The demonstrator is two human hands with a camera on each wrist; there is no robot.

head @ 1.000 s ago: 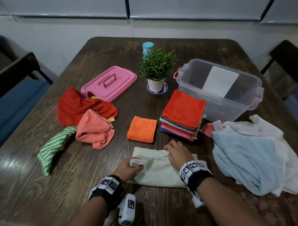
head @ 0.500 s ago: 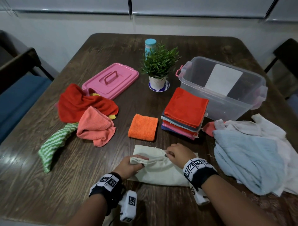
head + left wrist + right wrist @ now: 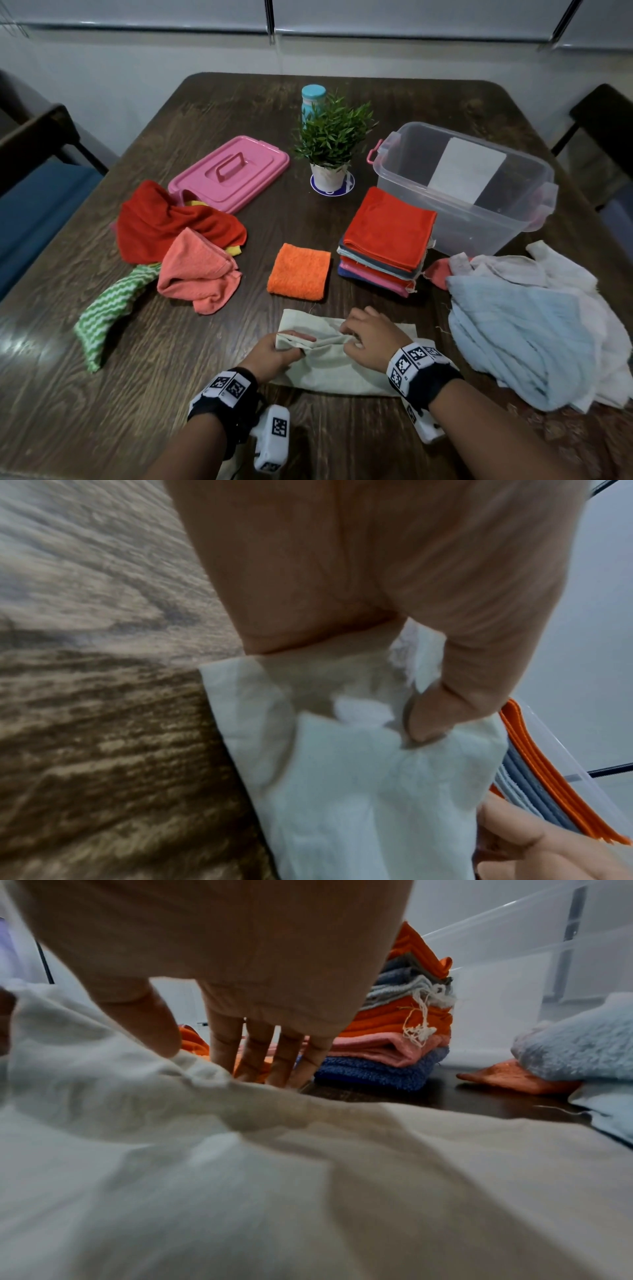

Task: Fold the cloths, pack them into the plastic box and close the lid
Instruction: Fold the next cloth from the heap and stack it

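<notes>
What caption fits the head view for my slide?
Both hands, left hand and right hand, fold a cream cloth beside the folded stack.

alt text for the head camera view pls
Two hands fold a cream cloth on a dark wooden table: the left hand pinches its edge, the right hand presses it down. Behind lie folded cloths and an open plastic box.

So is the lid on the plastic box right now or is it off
Off. The pink lid lies flat on the table, left of the potted plant, while the clear plastic box stands open-topped on the right.
</notes>
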